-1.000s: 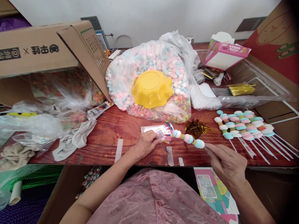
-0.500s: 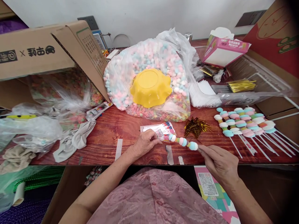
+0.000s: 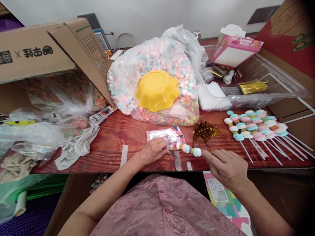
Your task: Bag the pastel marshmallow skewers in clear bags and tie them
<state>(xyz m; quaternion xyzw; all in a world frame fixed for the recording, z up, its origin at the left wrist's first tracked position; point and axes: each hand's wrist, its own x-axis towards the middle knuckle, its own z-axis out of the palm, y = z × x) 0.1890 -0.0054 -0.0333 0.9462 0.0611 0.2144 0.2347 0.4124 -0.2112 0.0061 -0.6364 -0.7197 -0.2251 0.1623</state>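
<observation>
A candy skewer [image 3: 187,148] with pink, blue and white marshmallows and small rings between them lies slantwise at the front of the table. My right hand [image 3: 227,166] pinches its near end, next to the last blue-and-white marshmallow. The skewer's far end is at a printed plastic bag [image 3: 177,131], and its tip appears to be inside the bag. My left hand [image 3: 154,151] is closed on the bag's lower edge, its fingertips partly hidden. Just behind the skewer is a pile of gold twist ties [image 3: 205,131].
A yellow scalloped bowl [image 3: 157,90] rests upside down on a big clear bag of marshmallows [image 3: 123,82]. Several finished skewers [image 3: 256,124] lie at right, before a clear plastic tray [image 3: 261,100]. An open cardboard box [image 3: 81,49] and a grey cloth [image 3: 76,147] are at left.
The skewer has moved left toward the bag, and fewer of its marshmallows show. My right hand has moved left with it; my left hand stays at the bag.
</observation>
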